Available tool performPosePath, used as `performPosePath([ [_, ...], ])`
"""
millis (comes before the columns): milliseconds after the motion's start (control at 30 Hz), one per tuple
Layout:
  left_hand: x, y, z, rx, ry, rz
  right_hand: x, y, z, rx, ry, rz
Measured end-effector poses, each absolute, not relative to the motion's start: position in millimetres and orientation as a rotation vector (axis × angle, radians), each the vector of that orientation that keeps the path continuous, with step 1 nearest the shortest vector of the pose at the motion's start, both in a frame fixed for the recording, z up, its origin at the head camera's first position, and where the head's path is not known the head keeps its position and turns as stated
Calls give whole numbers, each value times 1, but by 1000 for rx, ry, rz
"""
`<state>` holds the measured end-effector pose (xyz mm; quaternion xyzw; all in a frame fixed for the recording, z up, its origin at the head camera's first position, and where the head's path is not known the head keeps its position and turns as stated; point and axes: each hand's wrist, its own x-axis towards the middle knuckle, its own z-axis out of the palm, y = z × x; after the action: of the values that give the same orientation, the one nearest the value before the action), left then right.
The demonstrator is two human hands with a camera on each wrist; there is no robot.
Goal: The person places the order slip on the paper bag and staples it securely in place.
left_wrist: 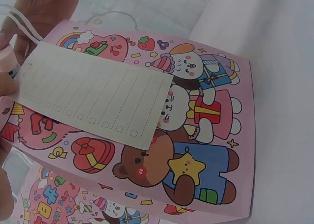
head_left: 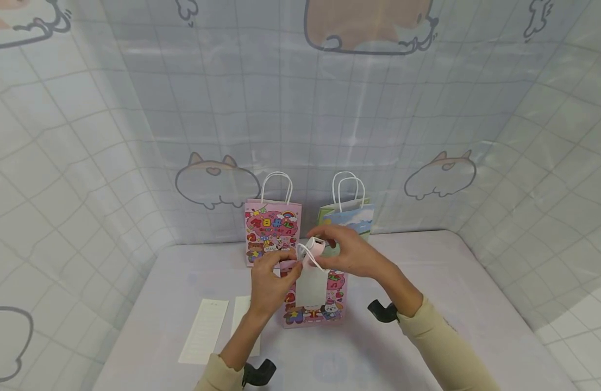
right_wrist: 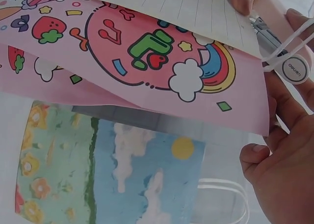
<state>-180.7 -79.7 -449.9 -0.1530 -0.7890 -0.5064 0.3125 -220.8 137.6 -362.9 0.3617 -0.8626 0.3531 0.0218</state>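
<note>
A pink paper gift bag [head_left: 339,309] with cartoon animals hangs below both hands. A lined checklist sheet [left_wrist: 93,96] lies flat over its front, one end at the bag's top edge. My left hand [head_left: 271,282] pinches the sheet and bag at that edge; a fingertip presses on the sheet in the right wrist view. With my right hand [head_left: 349,251] I grip a small pink-and-white stapler [right_wrist: 294,69], its mouth at the top edge beside the white cord handle [right_wrist: 294,40]. Fingers partly hide the place where stapler and sheet meet.
Another pink gift bag [head_left: 273,231] stands upright at the table's back, left of a blue-green landscape bag [head_left: 354,217]. Two more lined sheets [head_left: 205,331] lie on the table [head_left: 427,347] at the left. A patterned curtain [head_left: 300,119] hangs behind.
</note>
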Motion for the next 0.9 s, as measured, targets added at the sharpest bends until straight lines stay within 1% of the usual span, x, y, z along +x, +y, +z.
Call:
performPosePath([
  [600,-182,-81,-454,-445,-2061,-1322,-214,136,-363,1137,-2724,882],
  [900,-182,-81,-452,-467,-2049,-1325,-214,137,-364,1156,-2713,858],
])
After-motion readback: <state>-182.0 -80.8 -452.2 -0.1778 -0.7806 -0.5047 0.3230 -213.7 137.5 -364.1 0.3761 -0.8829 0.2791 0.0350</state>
